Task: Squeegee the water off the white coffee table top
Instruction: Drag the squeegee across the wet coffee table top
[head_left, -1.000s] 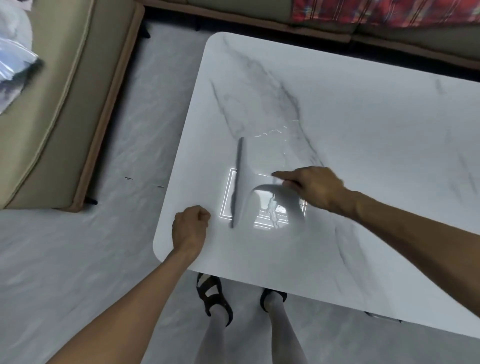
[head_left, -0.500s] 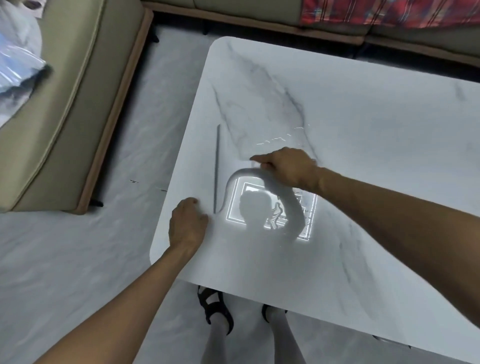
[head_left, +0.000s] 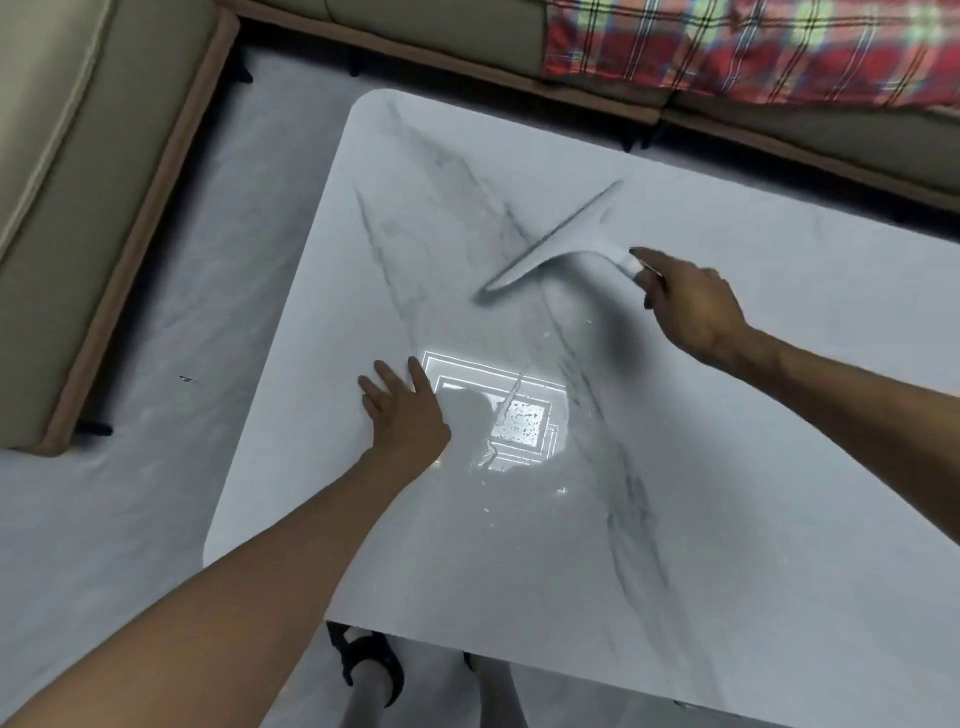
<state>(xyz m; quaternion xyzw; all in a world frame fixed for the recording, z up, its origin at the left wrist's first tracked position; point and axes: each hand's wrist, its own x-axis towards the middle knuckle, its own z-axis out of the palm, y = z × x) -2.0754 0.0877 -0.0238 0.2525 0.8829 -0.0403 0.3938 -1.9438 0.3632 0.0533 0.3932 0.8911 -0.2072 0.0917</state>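
Room: pale marbled floor, with a beige sofa (head_left: 78, 182) along the left and top of the frame and a red plaid blanket (head_left: 753, 47) at the upper right.
Desk: your white coffee table top (head_left: 753, 467), veined grey, fills the centre and right of the frame; a ceiling light reflects near the middle.
Water: a thin film with beads and streaks (head_left: 519, 423) shows in that bright reflection at the centre; elsewhere you cannot tell wet from dry.
Squeegee: the squeegee (head_left: 558, 244) sits in the upper middle, blade running diagonally; motion blur hides whether the blade touches the surface.
Right hand: your right hand (head_left: 691, 306) has its fingers closed round the handle end.
Left hand: your left hand (head_left: 402, 410) lies flat on the desk, fingers spread, holding nothing, just left of the reflection.
Handling: it looks light and rigid in the body, with a soft blade edge; the wet top is probably slick.
Hold: keep to the handle end, tilt the blade, and press evenly so water does not slip under.
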